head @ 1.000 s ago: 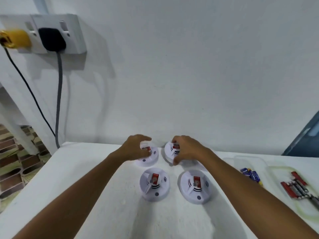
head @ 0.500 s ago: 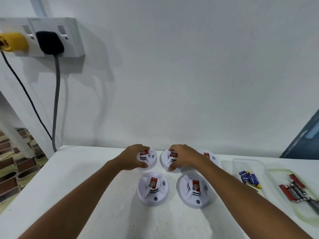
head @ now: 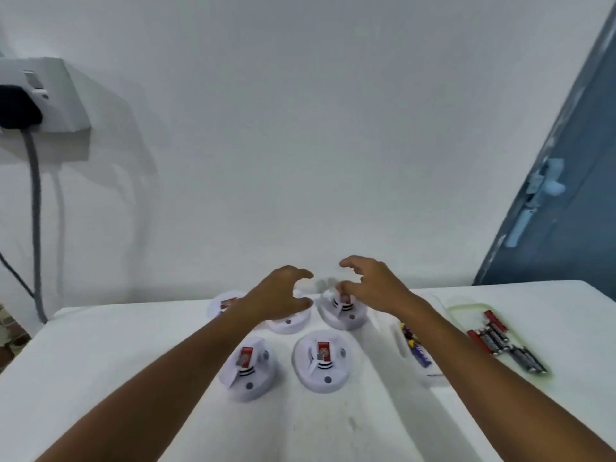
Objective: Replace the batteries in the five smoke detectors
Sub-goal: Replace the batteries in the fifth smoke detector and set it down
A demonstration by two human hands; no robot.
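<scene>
smoke detectors (head: 319, 363) smooth white plastic; table (head: 100, 361) matt white.

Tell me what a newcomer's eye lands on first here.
Both hands, the left hand and right hand, hover with spread fingers over white smoke detectors clustered mid-table, each showing a red battery. To the right, a tray holds red and dark batteries. On the wall at far left, a black plug sits in a socket.
</scene>
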